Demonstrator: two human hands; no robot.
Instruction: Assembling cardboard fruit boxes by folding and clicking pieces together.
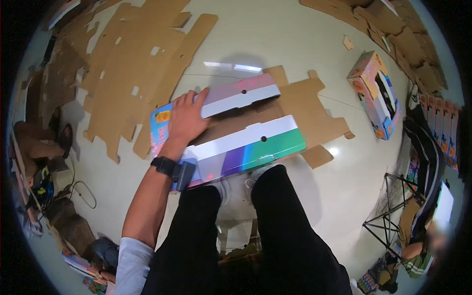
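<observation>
A partly folded cardboard box (265, 145) lies on the floor in front of my feet. Its outside is printed in blue, purple, green and pink, with white strips along two long top panels that each have a round hole. Plain brown inside shows in the gap between those panels. At the right end brown flaps (300, 101) spread out unfolded. My left hand (188, 115) grips the box's left end from above, fingers bent over the far panel; a black band with a small device circles that wrist. My right hand is out of view.
Flat brown cardboard blanks (142, 59) cover the floor at far left. A folded printed box (376, 96) stands at right, near a black metal frame (388, 216). More cardboard (413, 39) is piled at upper right. Other people sit at both sides; a cable (91, 196) lies left.
</observation>
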